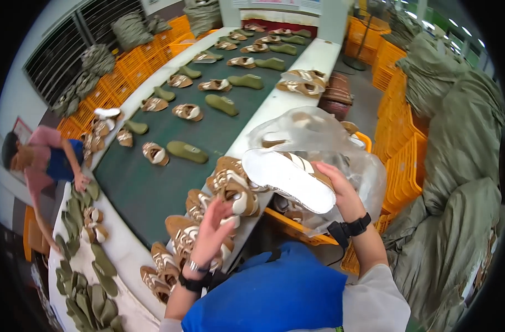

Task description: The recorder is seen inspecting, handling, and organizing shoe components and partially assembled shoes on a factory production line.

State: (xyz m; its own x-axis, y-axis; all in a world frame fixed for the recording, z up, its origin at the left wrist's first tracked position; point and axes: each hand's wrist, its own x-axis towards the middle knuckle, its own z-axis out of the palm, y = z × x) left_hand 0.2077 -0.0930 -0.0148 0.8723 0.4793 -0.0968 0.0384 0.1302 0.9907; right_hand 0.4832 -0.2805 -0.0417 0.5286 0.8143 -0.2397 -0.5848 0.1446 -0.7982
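Observation:
My right hand (341,191) grips a brown shoe upper (313,169) with white stripes, its flat white underside (280,176) turned up. It is held above a clear plastic bag (369,171). My left hand (211,229) has its fingers apart, close to a brown and white shoe upper (230,180) on the white ledge; whether the fingertips touch it, I cannot tell. More brown and white uppers (180,232) stand in a row along this ledge, beside and partly behind my left forearm.
On the green conveyor belt (169,122) lie olive shoe lasts (187,151) and uppers. The bag rests over an orange crate (297,227). Orange crates (402,171) and grey-green sacks (452,232) line the right. A co-worker (47,155) handles lasts across the belt.

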